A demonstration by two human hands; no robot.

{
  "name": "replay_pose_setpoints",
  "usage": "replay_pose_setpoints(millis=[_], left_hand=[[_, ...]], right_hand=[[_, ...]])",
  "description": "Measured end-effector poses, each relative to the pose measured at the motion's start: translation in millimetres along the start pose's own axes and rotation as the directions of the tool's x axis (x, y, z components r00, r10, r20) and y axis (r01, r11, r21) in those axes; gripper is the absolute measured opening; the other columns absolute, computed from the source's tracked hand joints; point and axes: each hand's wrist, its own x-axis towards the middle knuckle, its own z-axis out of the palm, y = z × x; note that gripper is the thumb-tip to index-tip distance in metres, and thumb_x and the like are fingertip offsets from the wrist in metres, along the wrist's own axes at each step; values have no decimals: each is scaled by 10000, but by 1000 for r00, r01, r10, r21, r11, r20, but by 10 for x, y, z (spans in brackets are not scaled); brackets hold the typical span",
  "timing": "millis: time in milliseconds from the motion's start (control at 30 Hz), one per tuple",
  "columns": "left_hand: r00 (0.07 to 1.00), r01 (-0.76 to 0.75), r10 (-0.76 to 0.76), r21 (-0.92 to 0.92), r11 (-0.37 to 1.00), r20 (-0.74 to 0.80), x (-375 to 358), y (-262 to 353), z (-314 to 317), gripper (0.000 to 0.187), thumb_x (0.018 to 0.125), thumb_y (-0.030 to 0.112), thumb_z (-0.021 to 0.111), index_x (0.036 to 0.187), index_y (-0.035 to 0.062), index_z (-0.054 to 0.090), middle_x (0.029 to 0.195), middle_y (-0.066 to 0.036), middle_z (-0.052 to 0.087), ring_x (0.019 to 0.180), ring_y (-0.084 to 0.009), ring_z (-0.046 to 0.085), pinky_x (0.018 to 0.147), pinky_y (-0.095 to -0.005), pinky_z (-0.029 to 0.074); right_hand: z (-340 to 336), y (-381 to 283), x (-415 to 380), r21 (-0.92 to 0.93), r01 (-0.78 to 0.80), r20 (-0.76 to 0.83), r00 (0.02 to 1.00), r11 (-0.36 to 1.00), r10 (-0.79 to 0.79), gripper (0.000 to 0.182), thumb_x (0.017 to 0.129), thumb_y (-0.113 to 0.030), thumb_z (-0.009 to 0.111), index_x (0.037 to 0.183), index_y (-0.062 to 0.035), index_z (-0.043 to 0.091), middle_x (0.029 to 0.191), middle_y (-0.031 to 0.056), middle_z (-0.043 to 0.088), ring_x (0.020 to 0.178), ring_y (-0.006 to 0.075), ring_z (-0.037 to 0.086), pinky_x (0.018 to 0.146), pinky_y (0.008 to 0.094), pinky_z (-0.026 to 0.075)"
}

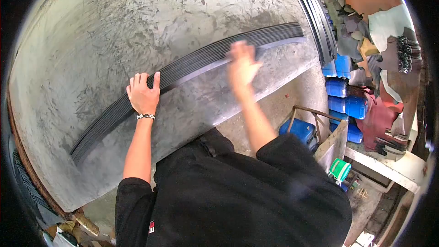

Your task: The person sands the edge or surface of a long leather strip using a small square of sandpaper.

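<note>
A long bundle of thin black strips (201, 59) lies in a curve across a large grey tabletop (151, 23). My left hand (143, 93) is on the bundle left of its middle, fingers bent over the far edge and thumb apart, holding it down; a beaded bracelet circles the wrist. My right hand (244, 66), smeared by motion, is over the right part of the bundle with its fingers stretched out and thumb apart. Along the near side of the bundle shows a smoother, lighter grey band (208, 67).
More long black strips (315, 18) hang over the table's right edge. Beyond are blue plastic containers (356, 106) and piles of leather-like pieces (372, 0). A metal-framed stand (315, 114) and a green-and-white roll (339, 169) are at lower right.
</note>
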Motion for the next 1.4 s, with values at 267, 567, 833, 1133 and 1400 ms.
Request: replay_pose_setpoints(millis=[267,567,833,1133,1400], left_hand=[[1000,20,-20,-14,1000,22,-17,15,5,402,1013,513,734,953,118,689,968,-27,663,971,-271,659,859,-443,498],[1000,18,-18,1,1000,6,1,12,12,395,1005,505,741,934,122,682,966,-29,669,974,-275,664,857,-444,501],[1000,4,-4,-12,1000,6,12,10,3,405,1017,514,724,944,117,679,964,-35,663,973,-283,660,837,-445,496],[999,17,-16,-14,1000,31,-33,-16,22,417,1013,517,728,948,109,676,976,-26,666,981,-275,657,847,-444,496],[998,26,-25,-9,1000,50,9,-1,6,399,1011,502,732,943,112,674,977,-40,665,987,-291,657,840,-451,494]], right_hand=[[144,1044,260,-21,240,-3,971,970,-240,618,904,-192,714,1515,-221,623,1635,36,562,1538,315,466,1032,687,437],[-207,-231,-481,75,487,-6,873,870,-488,591,914,-149,670,1500,-219,643,1648,88,561,1551,376,457,1105,701,401],[-3,-292,18,-19,88,112,990,996,-85,574,923,-167,695,1494,-200,639,1643,87,552,1516,362,491,1066,748,420],[205,1440,879,-69,-1,-74,997,998,-4,444,1005,-112,625,1436,-203,684,1546,74,639,1423,332,594,963,654,485],[-175,-387,-475,204,628,-88,775,751,-625,524,922,-194,673,1445,-225,646,1551,63,595,1511,349,505,1030,657,453]])
